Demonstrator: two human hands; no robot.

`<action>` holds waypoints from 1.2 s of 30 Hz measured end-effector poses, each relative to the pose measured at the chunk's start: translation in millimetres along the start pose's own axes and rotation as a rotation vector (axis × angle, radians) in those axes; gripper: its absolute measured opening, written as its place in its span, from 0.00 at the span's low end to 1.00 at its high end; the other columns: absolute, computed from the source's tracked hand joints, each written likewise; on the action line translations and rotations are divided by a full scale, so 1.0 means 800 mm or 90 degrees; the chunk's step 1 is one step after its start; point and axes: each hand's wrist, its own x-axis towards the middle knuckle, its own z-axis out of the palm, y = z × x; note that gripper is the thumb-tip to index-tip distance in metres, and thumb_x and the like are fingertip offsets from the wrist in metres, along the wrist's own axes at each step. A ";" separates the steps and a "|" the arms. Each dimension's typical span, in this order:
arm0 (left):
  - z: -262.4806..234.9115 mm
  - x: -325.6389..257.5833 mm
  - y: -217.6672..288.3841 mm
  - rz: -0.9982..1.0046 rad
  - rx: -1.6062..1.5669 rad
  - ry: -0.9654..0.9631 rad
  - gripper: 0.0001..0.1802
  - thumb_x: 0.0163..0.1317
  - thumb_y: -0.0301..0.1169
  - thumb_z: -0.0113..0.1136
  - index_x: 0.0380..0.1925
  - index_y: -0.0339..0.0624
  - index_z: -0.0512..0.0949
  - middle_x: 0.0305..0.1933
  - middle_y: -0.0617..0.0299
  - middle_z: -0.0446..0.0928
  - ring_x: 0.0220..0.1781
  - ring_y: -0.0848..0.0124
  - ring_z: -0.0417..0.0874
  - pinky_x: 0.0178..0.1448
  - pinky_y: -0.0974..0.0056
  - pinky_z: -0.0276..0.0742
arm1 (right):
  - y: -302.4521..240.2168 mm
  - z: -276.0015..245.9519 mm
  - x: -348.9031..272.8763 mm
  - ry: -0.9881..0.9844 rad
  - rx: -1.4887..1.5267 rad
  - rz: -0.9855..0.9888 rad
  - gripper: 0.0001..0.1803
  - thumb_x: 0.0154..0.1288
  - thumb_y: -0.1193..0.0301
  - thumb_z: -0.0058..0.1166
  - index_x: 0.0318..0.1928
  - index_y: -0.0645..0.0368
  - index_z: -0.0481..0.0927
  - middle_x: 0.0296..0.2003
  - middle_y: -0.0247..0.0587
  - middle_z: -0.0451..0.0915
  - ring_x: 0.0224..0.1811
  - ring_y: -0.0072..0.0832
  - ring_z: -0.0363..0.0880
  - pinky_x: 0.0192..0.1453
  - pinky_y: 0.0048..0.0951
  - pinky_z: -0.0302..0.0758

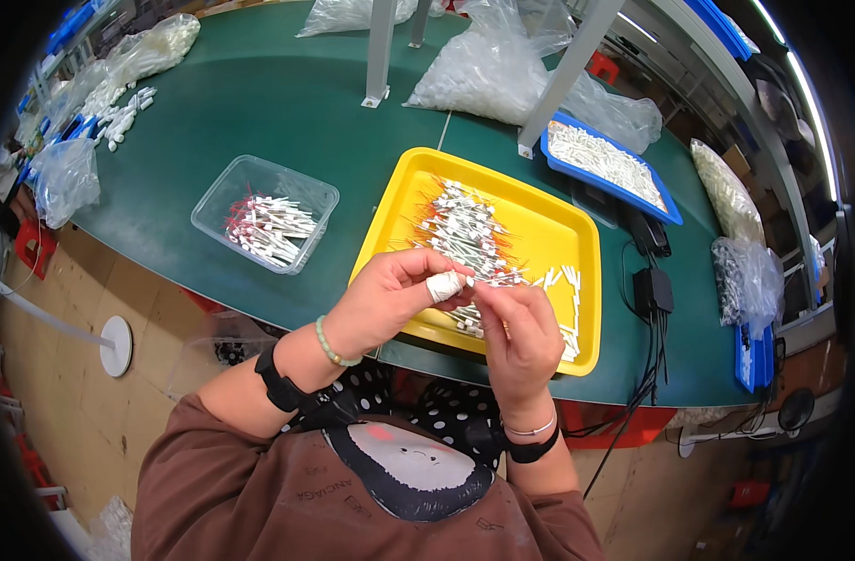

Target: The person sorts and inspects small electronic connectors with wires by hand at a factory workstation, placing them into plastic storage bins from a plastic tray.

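Note:
Over the front of a yellow tray [586, 271], my two hands meet fingertip to fingertip. My left hand [390, 294], its thumb wrapped in white tape, pinches a small white piece [469, 281]. Close against it, my right hand [523, 332] is closed in a pinch; what lies between its fingertips is too small to make out. Inside the tray is a heap of thin white sticks with red and orange wires [460, 224]. Plain white tubes [575, 290] lie loose along the tray's right side.
Left of the tray, a clear plastic box [320, 192] holds white sticks with red wires. A blue tray [670, 210] of white tubes sits at the back right beside black cables [653, 341]. Metal posts [379, 56] and bags of white parts [483, 70] stand behind.

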 end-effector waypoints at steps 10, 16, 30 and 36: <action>-0.136 -0.043 0.138 0.072 0.444 0.184 0.06 0.65 0.24 0.61 0.40 0.35 0.83 0.39 0.68 0.82 0.38 0.82 0.78 0.45 0.73 0.76 | 0.068 -0.100 -0.013 -0.158 -0.143 0.273 0.13 0.62 0.79 0.63 0.47 0.66 0.83 0.42 0.49 0.84 0.40 0.42 0.83 0.47 0.35 0.79; -0.208 -0.056 0.149 -0.009 0.917 0.237 0.11 0.61 0.24 0.62 0.44 0.36 0.83 0.40 0.60 0.82 0.37 0.72 0.80 0.44 0.67 0.77 | 0.074 -0.106 -0.013 -0.345 -0.192 0.272 0.13 0.57 0.80 0.65 0.44 0.67 0.83 0.43 0.53 0.83 0.43 0.47 0.83 0.49 0.37 0.79; -0.038 0.031 0.019 0.190 0.878 -0.184 0.14 0.56 0.23 0.63 0.43 0.45 0.85 0.43 0.57 0.78 0.51 0.57 0.79 0.58 0.56 0.76 | 0.063 -0.113 -0.022 -0.343 -0.212 0.304 0.10 0.56 0.81 0.64 0.40 0.69 0.83 0.38 0.52 0.81 0.38 0.48 0.82 0.45 0.39 0.79; -0.031 0.032 0.015 0.174 0.884 -0.165 0.12 0.55 0.23 0.64 0.40 0.45 0.85 0.41 0.58 0.77 0.49 0.57 0.78 0.55 0.57 0.76 | 0.064 -0.117 -0.017 -0.372 -0.208 0.295 0.09 0.56 0.81 0.64 0.39 0.67 0.83 0.36 0.52 0.81 0.38 0.49 0.82 0.44 0.40 0.78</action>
